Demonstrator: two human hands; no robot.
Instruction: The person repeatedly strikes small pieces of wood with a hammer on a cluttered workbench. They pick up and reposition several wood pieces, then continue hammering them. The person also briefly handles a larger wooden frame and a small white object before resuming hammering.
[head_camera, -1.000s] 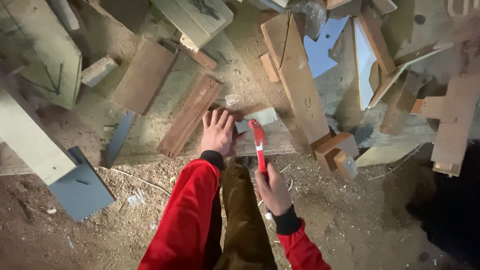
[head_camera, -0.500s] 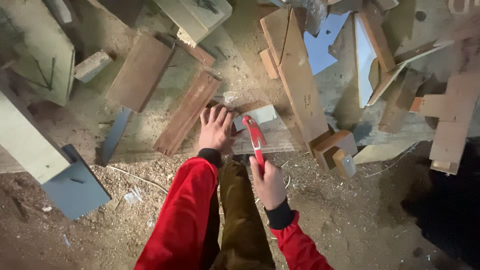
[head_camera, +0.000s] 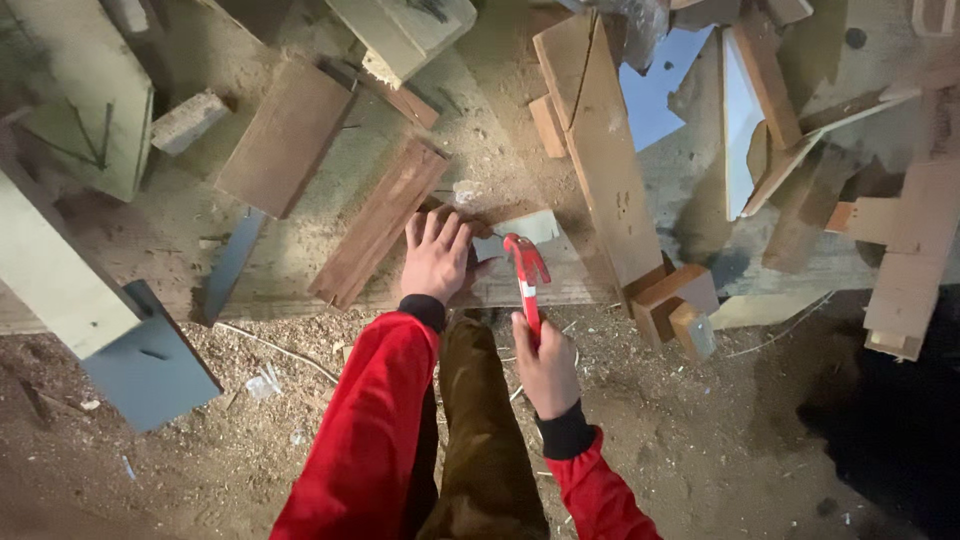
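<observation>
**Hammer over a grey offcut, scrap wood all round**

I see a dirt floor (head_camera: 700, 460) strewn with sawdust and boards. A long pale plank (head_camera: 600, 150) runs up from the middle; a reddish board (head_camera: 380, 235) lies just left of my hands. My left hand (head_camera: 436, 262) is spread flat, fingers open, on a low plank beside a small grey offcut (head_camera: 530, 228). My right hand (head_camera: 546, 368) is closed round the red hammer (head_camera: 527, 275), whose head sits at the offcut's near edge.
</observation>
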